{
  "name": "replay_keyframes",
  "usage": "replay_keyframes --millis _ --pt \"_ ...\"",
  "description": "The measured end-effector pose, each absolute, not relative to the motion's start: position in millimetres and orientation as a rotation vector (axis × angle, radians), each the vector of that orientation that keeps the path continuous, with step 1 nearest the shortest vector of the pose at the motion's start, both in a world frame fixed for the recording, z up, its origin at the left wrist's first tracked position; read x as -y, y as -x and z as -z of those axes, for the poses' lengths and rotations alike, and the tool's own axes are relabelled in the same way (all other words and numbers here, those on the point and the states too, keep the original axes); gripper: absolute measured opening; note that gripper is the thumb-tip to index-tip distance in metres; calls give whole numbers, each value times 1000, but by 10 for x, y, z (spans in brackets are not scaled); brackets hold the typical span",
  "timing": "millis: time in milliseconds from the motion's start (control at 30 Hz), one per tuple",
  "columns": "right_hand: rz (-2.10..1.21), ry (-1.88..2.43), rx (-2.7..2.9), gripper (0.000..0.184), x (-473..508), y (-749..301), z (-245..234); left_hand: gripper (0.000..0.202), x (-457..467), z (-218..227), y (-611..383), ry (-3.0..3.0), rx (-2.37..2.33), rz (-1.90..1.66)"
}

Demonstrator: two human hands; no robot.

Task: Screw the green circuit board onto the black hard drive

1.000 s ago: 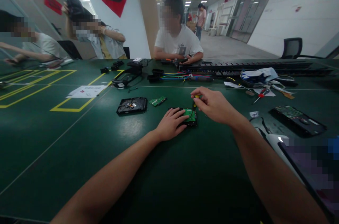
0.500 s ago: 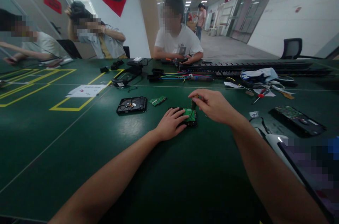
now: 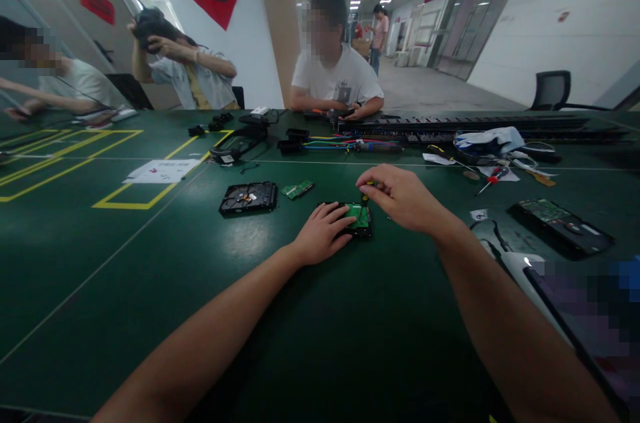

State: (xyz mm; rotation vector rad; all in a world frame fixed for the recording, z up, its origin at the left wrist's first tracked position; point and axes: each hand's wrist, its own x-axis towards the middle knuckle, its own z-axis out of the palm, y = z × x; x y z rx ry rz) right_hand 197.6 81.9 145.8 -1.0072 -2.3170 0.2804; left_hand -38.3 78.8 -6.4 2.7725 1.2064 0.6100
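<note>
A hard drive (image 3: pixel 364 231) lies on the green table with its green circuit board (image 3: pixel 358 213) facing up. My left hand (image 3: pixel 323 233) rests flat across the drive's left part, fingers spread, covering that side. Between the fingertips of my right hand (image 3: pixel 395 196) is the handle of a small screwdriver (image 3: pixel 365 197), held upright with its shaft reaching down to the board. Whether its tip sits in a screw is too small to tell. Left of the drive lie a loose green circuit board (image 3: pixel 298 189) and a second hard drive (image 3: pixel 249 198).
Another hard drive (image 3: pixel 561 226) lies at the right, near a red-handled screwdriver (image 3: pixel 495 178) and a pair of gloves (image 3: pixel 490 141). Cables (image 3: pixel 345 143) and long black strips (image 3: pixel 470 126) run along the back. A person (image 3: pixel 335 69) sits opposite.
My right hand's fingers have shifted slightly on the screwdriver handle. My left hand stays in place. Across the table, a person's raised hand has moved up onto their headgear.
</note>
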Motion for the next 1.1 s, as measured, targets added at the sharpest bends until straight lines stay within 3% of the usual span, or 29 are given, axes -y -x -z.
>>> replay_keyframes --millis 833,1100 --pt "-332 1093 2254 26 -783 -1983 -1476 50 -780 49 380 -2760 -1205 -618" --pt "-326 1065 2251 17 -799 -1975 -1460 49 -786 66 383 -2770 -1213 -610"
